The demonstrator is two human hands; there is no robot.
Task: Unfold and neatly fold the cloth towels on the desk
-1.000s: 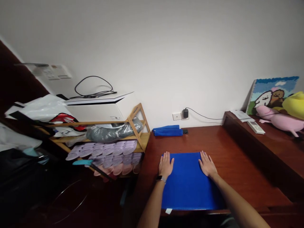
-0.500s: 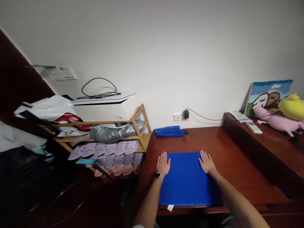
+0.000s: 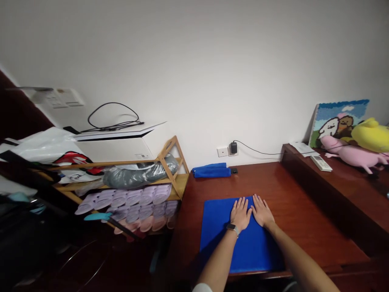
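A blue cloth lies spread flat on the reddish-brown wooden table. My left hand rests palm down on the cloth, right of its middle, fingers stretched out; a watch is on that wrist. Close beside it, my right hand lies flat over the cloth's right edge near the far corner, fingers extended. The two thumbs are almost touching. Farther back, a folded blue cloth sits along the table's wall side.
To the left, a wooden rack holds several purple and pink slippers and a white box. A black plug is in the wall. On the raised right surface lie a remote control and a pink plush toy.
My left hand has moved right, from the cloth's left edge to beside my right hand. My right hand stays at the right edge. The view has shifted slightly.
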